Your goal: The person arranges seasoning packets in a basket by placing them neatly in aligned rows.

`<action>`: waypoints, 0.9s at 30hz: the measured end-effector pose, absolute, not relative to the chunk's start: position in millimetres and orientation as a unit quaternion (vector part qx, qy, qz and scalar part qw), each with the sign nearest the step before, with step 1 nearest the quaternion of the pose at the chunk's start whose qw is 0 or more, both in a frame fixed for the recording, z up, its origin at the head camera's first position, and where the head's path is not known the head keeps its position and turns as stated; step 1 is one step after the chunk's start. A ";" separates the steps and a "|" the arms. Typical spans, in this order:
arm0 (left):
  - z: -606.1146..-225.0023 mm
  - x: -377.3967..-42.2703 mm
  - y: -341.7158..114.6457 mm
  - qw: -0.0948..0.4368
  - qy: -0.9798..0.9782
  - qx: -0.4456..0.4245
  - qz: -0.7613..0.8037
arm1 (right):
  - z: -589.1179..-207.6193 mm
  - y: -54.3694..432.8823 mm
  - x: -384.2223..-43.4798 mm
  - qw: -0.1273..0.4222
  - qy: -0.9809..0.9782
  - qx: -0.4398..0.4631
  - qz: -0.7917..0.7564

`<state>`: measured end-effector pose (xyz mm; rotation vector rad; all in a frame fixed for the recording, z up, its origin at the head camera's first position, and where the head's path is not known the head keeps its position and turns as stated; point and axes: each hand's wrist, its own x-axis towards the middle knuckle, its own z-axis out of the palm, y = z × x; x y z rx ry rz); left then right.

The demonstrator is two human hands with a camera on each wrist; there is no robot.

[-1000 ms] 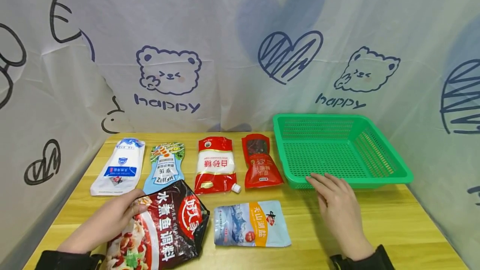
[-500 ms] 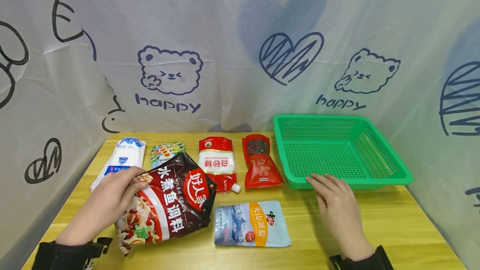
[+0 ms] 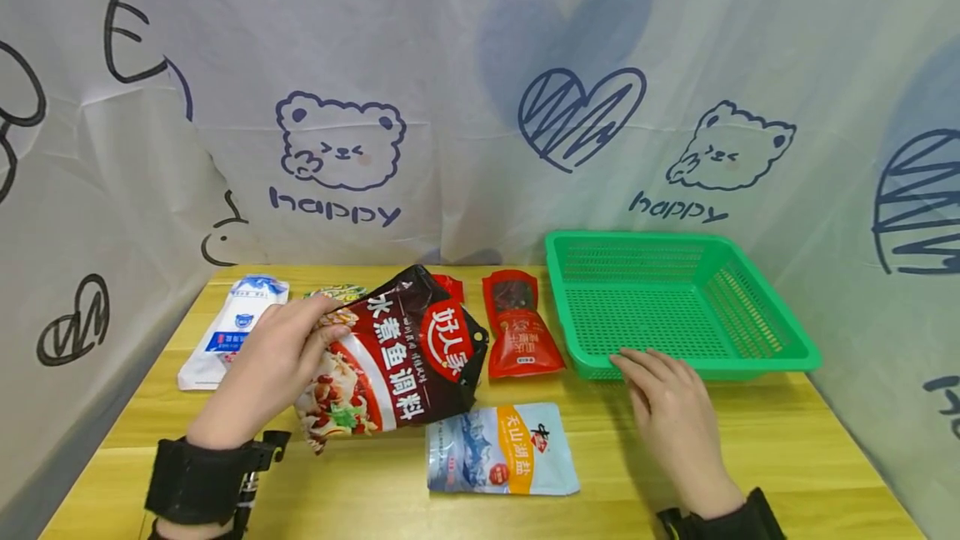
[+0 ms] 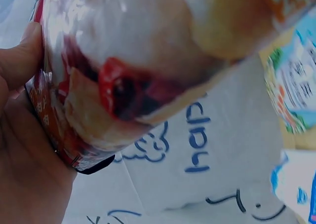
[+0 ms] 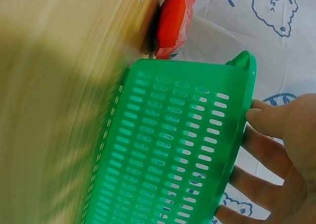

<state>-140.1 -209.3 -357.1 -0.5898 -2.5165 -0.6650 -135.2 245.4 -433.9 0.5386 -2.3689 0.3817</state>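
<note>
Head view shows the left hand (image 3: 273, 365) with fingers curled over the top edge of a dark red fish seasoning packet (image 3: 390, 361), thumb on its front, holding it lifted and tilted above the wooden table (image 3: 750, 448); the left wrist view confirms the thumb pressed against the packet's side. That packet hangs over the back row of packets, hiding most of a green-topped pouch (image 3: 337, 293) and a red-and-white one behind it. The right hand (image 3: 671, 411) lies flat on the table, fingers straight and slightly spread, their tips touching the near wall of the green plastic basket (image 3: 757, 352). Just left of the basket lies a red chili sauce pouch (image 3: 519, 325). A blue salt packet (image 3: 501, 450) lies in front, between the hands, and a white bag (image 3: 234, 332) sits at the far left.
</note>
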 end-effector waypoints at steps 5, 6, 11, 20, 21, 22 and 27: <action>-356.8 -148.7 -190.0 0.246 -0.905 -0.222 -0.265 | -433.0 246.0 -138.4 0.338 -0.904 0.211 0.151; -356.5 -150.2 -186.3 0.246 -0.904 -0.221 -0.270 | -432.6 246.0 -139.3 0.340 -0.904 0.211 0.153; -355.0 -156.4 -169.5 0.244 -0.900 -0.222 -0.285 | -431.2 246.5 -144.4 0.344 -0.901 0.210 0.161; -358.0 -162.3 -149.9 0.250 -0.888 -0.235 -0.306 | -426.9 244.2 -147.6 0.326 -0.907 0.205 0.170; -358.1 -162.3 -148.2 0.249 -0.887 -0.235 -0.309 | -425.8 242.6 -147.1 0.324 -0.908 0.203 0.173; -358.2 -162.3 -146.5 0.249 -0.886 -0.235 -0.312 | -424.6 240.5 -146.7 0.323 -0.907 0.202 0.179; -359.3 -162.4 -139.3 0.251 -0.882 -0.243 -0.318 | -418.4 227.0 -144.4 0.307 -0.900 0.189 0.246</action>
